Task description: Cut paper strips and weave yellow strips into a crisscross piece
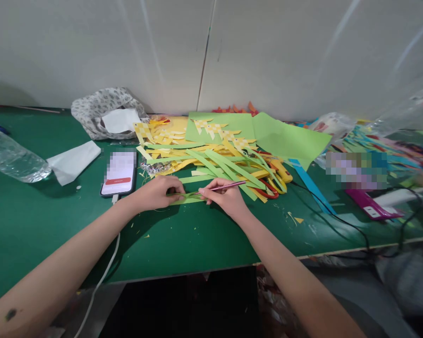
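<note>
My left hand (161,192) is closed, its thumb and fingers pinching a light green paper strip (188,200) just above the green table. In my right hand (223,195) is a thin pink pen-like stick (229,186), gripped the way one holds a pencil. The stick's tip points left and meets the strip between my two hands; exactly how they touch is too small to tell. Behind my hands lies a pile of loose green paper strips (222,166) mixed with yellow ones. Woven yellow-and-white checkered paper pieces (211,129) rest on a green paper sheet (291,138).
A phone (118,172) with a white cable lies left of my hands. Further left are a folded white paper (75,161), a plastic bottle (19,155) and a patterned cloth bag (102,105). Yellow-handled scissors (280,171) and a black cable (333,213) are on the right, near another person's hand.
</note>
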A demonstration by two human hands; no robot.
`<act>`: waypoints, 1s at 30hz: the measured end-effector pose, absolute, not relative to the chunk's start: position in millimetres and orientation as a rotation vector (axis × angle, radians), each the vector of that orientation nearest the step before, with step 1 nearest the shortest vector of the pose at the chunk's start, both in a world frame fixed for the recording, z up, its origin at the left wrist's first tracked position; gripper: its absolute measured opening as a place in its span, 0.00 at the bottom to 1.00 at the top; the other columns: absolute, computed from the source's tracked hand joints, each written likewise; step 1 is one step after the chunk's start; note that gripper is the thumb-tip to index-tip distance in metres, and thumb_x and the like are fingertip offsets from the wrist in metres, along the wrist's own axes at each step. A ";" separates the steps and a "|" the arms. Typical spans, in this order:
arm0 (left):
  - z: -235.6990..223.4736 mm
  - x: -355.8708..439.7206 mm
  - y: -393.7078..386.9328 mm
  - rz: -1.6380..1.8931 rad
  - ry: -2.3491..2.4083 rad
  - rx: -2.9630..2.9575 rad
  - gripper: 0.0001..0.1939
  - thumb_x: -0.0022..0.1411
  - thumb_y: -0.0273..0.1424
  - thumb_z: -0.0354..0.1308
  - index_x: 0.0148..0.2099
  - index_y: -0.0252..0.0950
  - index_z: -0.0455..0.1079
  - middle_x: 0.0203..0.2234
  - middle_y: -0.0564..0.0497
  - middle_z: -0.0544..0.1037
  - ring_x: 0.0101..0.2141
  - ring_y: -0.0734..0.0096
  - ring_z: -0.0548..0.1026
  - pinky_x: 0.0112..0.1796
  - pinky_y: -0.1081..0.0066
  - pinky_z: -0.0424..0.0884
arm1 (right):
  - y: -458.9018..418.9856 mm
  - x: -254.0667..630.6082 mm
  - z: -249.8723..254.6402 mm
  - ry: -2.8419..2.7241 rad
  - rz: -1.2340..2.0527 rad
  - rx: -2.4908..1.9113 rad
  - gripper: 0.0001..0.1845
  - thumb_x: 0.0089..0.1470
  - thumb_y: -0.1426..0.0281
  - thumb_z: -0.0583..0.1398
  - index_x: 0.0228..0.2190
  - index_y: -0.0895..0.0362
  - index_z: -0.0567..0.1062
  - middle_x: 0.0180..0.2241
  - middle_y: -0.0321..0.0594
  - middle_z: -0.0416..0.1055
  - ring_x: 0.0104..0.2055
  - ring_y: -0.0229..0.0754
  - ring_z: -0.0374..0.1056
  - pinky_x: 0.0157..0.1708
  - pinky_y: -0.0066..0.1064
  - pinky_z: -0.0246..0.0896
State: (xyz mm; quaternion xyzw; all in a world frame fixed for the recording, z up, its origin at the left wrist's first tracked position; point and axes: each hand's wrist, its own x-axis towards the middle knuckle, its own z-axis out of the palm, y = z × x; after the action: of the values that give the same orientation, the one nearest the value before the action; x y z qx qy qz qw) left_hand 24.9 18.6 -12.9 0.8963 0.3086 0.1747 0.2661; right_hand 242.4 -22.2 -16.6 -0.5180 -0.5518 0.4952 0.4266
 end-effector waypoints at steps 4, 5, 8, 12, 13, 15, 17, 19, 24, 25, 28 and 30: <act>-12.1 24.7 18.0 0.472 0.847 2.412 0.07 0.60 0.32 0.54 0.34 0.36 0.72 0.26 0.51 0.74 0.27 0.73 0.69 0.27 0.73 0.62 | -20.0 255.7 -19.8 -1.320 1.155 -1.325 0.16 0.38 0.60 0.69 0.19 0.57 0.71 0.18 0.37 0.72 0.18 0.35 0.64 0.20 0.29 0.62; -12.0 24.6 17.9 0.473 0.850 2.412 0.07 0.60 0.32 0.54 0.34 0.36 0.72 0.26 0.51 0.74 0.27 0.73 0.69 0.27 0.73 0.62 | -19.8 258.6 -20.3 -1.315 1.135 -1.332 0.16 0.38 0.60 0.69 0.19 0.57 0.71 0.18 0.37 0.72 0.18 0.34 0.64 0.20 0.29 0.62; -11.8 24.5 17.9 0.476 0.852 2.418 0.07 0.60 0.31 0.54 0.34 0.35 0.72 0.26 0.51 0.74 0.27 0.73 0.68 0.27 0.73 0.62 | -20.0 261.6 -20.0 -1.335 1.119 -1.309 0.15 0.39 0.60 0.68 0.19 0.57 0.71 0.18 0.36 0.72 0.18 0.34 0.63 0.20 0.29 0.61; -12.3 25.3 18.1 0.472 0.848 2.429 0.07 0.60 0.31 0.54 0.34 0.36 0.72 0.26 0.51 0.74 0.27 0.72 0.69 0.28 0.73 0.62 | -20.2 256.9 -19.2 -1.351 1.168 -1.274 0.15 0.37 0.61 0.69 0.20 0.56 0.71 0.19 0.37 0.73 0.19 0.35 0.64 0.21 0.29 0.62; -12.4 25.6 18.1 0.471 0.849 2.429 0.07 0.60 0.31 0.54 0.34 0.36 0.72 0.26 0.51 0.74 0.27 0.72 0.69 0.28 0.73 0.62 | -19.9 256.2 -19.4 -1.349 1.175 -1.280 0.15 0.37 0.61 0.69 0.20 0.56 0.71 0.19 0.37 0.73 0.19 0.35 0.64 0.21 0.29 0.62; -12.4 25.9 18.3 0.467 0.857 2.425 0.07 0.60 0.32 0.54 0.34 0.36 0.72 0.26 0.51 0.74 0.28 0.72 0.69 0.28 0.73 0.62 | -18.9 256.6 -19.7 -1.341 1.172 -1.297 0.15 0.38 0.62 0.69 0.20 0.57 0.71 0.19 0.37 0.73 0.18 0.35 0.64 0.21 0.29 0.61; -11.6 24.5 19.0 0.450 0.858 2.428 0.07 0.60 0.31 0.54 0.34 0.35 0.72 0.27 0.51 0.75 0.28 0.71 0.69 0.29 0.73 0.63 | -18.1 259.0 -19.1 -1.320 1.161 -1.299 0.15 0.37 0.62 0.69 0.19 0.57 0.71 0.18 0.36 0.72 0.18 0.35 0.64 0.21 0.29 0.61; -9.2 20.3 20.2 0.401 0.852 2.435 0.07 0.59 0.30 0.54 0.34 0.36 0.72 0.29 0.50 0.76 0.29 0.71 0.70 0.30 0.72 0.63 | -17.9 261.5 -17.3 -1.280 1.153 -1.282 0.15 0.37 0.62 0.69 0.18 0.56 0.71 0.17 0.35 0.72 0.18 0.34 0.63 0.21 0.29 0.61; 1.3 5.2 21.7 0.207 0.920 2.450 0.05 0.56 0.30 0.56 0.35 0.39 0.73 0.30 0.53 0.77 0.28 0.72 0.72 0.28 0.73 0.63 | -20.2 259.1 -13.0 -1.205 1.209 -1.260 0.15 0.37 0.62 0.69 0.18 0.57 0.71 0.17 0.35 0.71 0.18 0.34 0.63 0.22 0.29 0.62; 3.2 4.1 21.1 0.196 0.939 2.465 0.05 0.55 0.30 0.56 0.35 0.39 0.73 0.30 0.53 0.78 0.29 0.71 0.72 0.29 0.73 0.63 | -20.7 257.4 -13.1 -1.213 1.222 -1.260 0.15 0.37 0.62 0.69 0.18 0.57 0.71 0.17 0.35 0.71 0.18 0.34 0.63 0.22 0.29 0.62; 6.1 7.7 16.9 0.213 0.990 2.518 0.07 0.55 0.32 0.57 0.38 0.39 0.72 0.33 0.52 0.77 0.32 0.69 0.73 0.29 0.72 0.62 | -21.3 253.1 -15.0 -1.237 1.233 -1.253 0.17 0.36 0.60 0.70 0.19 0.57 0.70 0.17 0.35 0.71 0.18 0.34 0.64 0.21 0.29 0.62; 5.5 14.0 13.1 0.227 1.010 2.541 0.09 0.56 0.35 0.56 0.39 0.39 0.72 0.34 0.52 0.77 0.33 0.68 0.72 0.30 0.72 0.62 | -21.2 251.7 -16.2 -1.246 1.234 -1.251 0.17 0.36 0.60 0.70 0.19 0.57 0.70 0.17 0.35 0.72 0.18 0.34 0.64 0.21 0.28 0.62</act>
State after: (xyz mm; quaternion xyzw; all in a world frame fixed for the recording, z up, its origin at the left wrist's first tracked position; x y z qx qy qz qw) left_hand 14.0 13.1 5.5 0.9078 0.3609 0.0813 0.1974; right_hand 251.7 -21.2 -16.2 -0.5113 -0.5092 0.5046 0.4740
